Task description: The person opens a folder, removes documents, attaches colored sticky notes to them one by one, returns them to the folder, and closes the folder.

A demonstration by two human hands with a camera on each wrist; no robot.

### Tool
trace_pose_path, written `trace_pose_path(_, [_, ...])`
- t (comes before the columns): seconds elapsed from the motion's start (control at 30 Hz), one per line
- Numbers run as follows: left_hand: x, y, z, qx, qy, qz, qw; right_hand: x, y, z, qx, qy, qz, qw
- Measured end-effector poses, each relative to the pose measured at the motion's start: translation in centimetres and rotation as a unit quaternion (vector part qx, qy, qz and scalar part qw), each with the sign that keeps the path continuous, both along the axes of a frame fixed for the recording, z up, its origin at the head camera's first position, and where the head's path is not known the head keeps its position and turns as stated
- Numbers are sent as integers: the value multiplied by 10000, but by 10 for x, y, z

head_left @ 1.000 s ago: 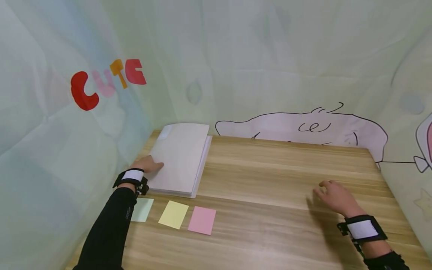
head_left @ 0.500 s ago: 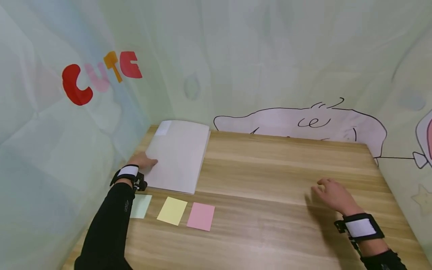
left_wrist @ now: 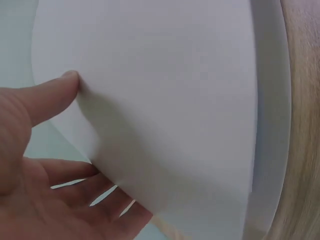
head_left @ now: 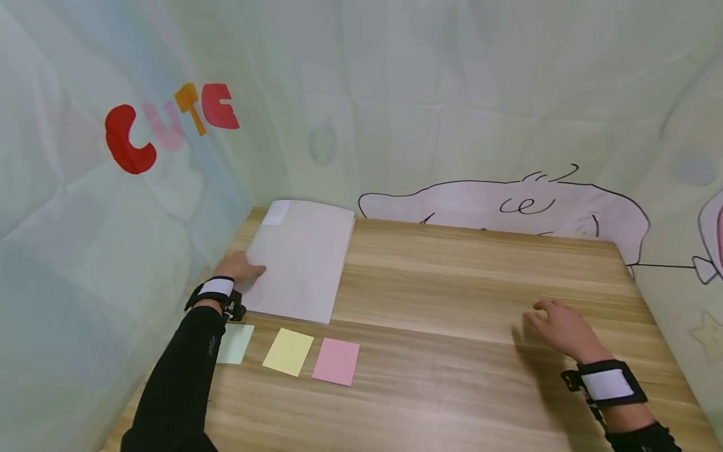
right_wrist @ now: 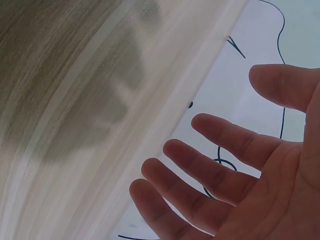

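Observation:
In the head view a white folder (head_left: 299, 263) with a small label (head_left: 276, 213) at its top left corner lies at the far left of the table. My left hand (head_left: 240, 269) holds its left edge. The left wrist view shows the thumb (left_wrist: 55, 95) on top of the folder's cover (left_wrist: 170, 90), while the other fingers go under the edge. A lower layer (left_wrist: 272, 110) shows past the cover's right side. Over the right part of the table hovers my right hand (head_left: 565, 329), holding nothing, its fingers (right_wrist: 225, 135) spread and slightly bent in the right wrist view.
In front of the folder are a pale green sticky note (head_left: 236, 344), a yellow sticky note (head_left: 288, 353) and a pink sticky note (head_left: 336, 361). The wooden table (head_left: 452, 301) is bordered by printed cloth walls (head_left: 452, 94) at the back and sides.
The lower layer that stuck out on the folder's right is now almost covered by the cover in the head view. My left hand has shifted slightly left; the right hand stays put.

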State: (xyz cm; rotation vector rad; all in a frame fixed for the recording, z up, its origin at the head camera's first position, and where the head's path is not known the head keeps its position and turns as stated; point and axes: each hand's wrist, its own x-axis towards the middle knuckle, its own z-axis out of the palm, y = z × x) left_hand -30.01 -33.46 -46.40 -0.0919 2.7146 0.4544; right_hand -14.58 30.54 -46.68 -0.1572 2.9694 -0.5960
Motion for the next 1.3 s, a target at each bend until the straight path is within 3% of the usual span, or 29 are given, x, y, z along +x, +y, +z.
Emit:
trace_pose_path(0.2, [1,7,-4,270,-113,-35,9996,2,-1,0,-50,26,21,10000])
trace_pose_path(0.43, [9,14,-6,464,-209,-112,9986,8,-2,1,-78,2,64,9999])
trace_pose_path(0.63, [12,20,-6,535,-133,-297,9980,10,-2,1,-82,-63,99,9999])
trace_pose_path(0.83, [11,24,-12,696,15,-326,9970,9,-2,-1,-125,-285,150,9994])
trace_pose_path(1.3, [16,54,-8,543,-8,-507,9972,8,-3,-2,-98,-117,297,9994])
